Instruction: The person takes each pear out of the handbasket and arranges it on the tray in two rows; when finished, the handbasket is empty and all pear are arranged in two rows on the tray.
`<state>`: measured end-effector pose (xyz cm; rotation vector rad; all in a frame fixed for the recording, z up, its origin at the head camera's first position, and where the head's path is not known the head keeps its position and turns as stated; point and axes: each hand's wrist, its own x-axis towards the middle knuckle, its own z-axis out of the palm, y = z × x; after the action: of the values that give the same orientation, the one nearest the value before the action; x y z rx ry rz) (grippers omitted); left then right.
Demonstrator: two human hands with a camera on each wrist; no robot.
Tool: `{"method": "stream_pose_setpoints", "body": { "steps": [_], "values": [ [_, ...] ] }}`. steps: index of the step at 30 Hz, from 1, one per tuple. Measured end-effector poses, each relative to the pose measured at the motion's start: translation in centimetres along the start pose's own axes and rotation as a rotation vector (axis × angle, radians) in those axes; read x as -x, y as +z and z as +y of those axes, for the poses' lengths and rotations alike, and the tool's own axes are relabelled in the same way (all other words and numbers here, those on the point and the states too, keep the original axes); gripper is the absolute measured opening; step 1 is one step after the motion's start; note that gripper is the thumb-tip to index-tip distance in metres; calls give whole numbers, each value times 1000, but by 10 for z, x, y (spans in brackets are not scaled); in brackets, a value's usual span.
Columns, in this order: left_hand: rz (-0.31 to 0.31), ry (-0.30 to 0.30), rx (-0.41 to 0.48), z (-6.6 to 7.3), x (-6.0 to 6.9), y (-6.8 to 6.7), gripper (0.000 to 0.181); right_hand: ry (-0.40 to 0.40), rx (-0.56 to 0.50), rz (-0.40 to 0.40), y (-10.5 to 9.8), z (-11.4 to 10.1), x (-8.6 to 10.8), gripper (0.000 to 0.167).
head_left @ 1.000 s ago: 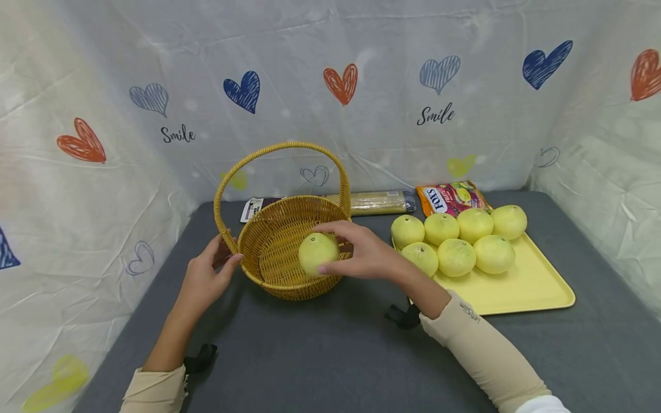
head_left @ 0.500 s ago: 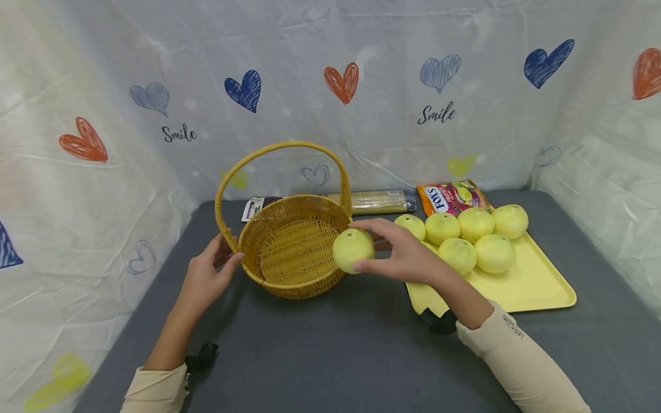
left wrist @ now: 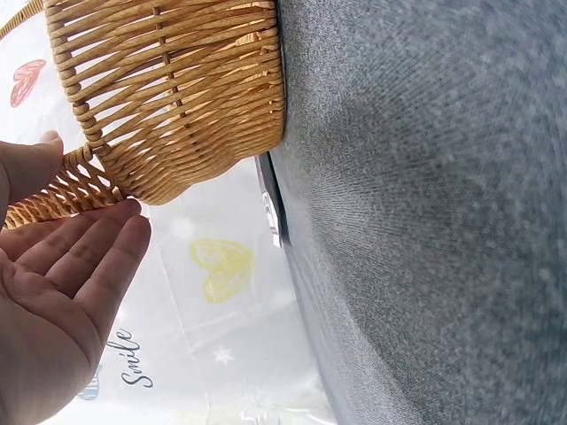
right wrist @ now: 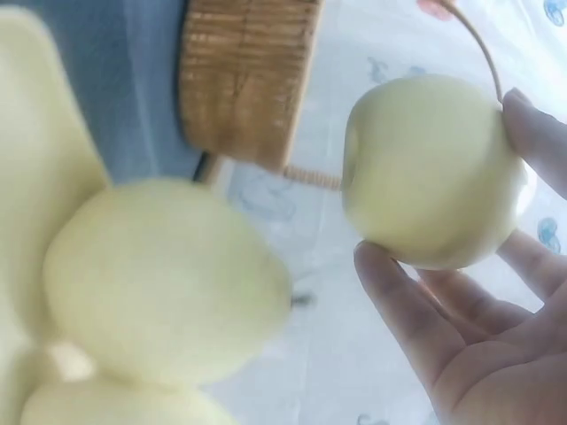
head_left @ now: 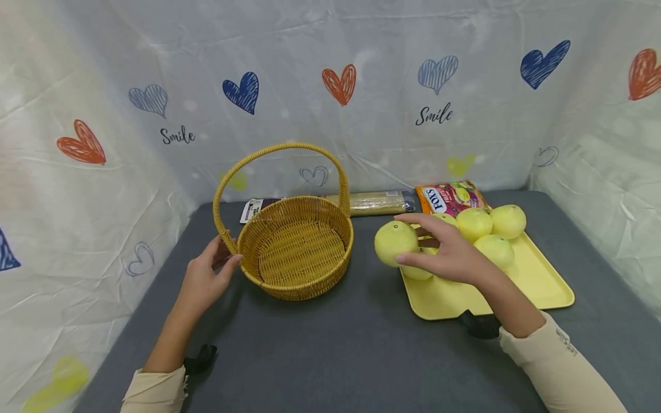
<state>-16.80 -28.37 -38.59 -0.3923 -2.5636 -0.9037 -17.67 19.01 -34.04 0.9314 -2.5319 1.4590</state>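
Note:
My right hand (head_left: pixel 448 251) holds a pale yellow-green pear (head_left: pixel 395 244) between thumb and fingers, just above the left edge of the yellow tray (head_left: pixel 537 287). In the right wrist view, the held pear (right wrist: pixel 430 173) is raised beside another pear (right wrist: pixel 164 279) that has a short dark stem. At the left, my left hand (head_left: pixel 205 280) pinches the base of the handle on a woven wicker basket (head_left: pixel 296 252). The left wrist view has the thumb and fingers (left wrist: pixel 111 243) on opposite sides of that handle. Nothing lies on the basket's visible floor.
Several more pears (head_left: pixel 494 251) sit on the tray, partly hidden by my right hand. Behind stand a FOX'S candy bag (head_left: pixel 451 198) and a long plastic-wrapped pack (head_left: pixel 379 202). A white curtain with printed hearts closes off the grey table's back and sides.
My right hand has carried the pear rightward, from over the basket to the tray's left edge. The left hand and basket have stayed put.

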Motion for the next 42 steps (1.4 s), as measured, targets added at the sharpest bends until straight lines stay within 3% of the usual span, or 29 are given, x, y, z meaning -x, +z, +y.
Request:
{"method": "stream_pose_setpoints", "body": {
  "steps": [11,24,36,42],
  "values": [
    [6,17,-1,-1,-2,2,59,62,59,118,-32,12,31,63],
    [3,-1,6,2,-2,0,59,225,195,282,-81,20,53,65],
    [15,10,4,2,-1,1,58,302,183,304,-117,49,66,68],
    [8,9,2,3,0,1,58,401,271,255,-133,61,75,76]
  ]
}}
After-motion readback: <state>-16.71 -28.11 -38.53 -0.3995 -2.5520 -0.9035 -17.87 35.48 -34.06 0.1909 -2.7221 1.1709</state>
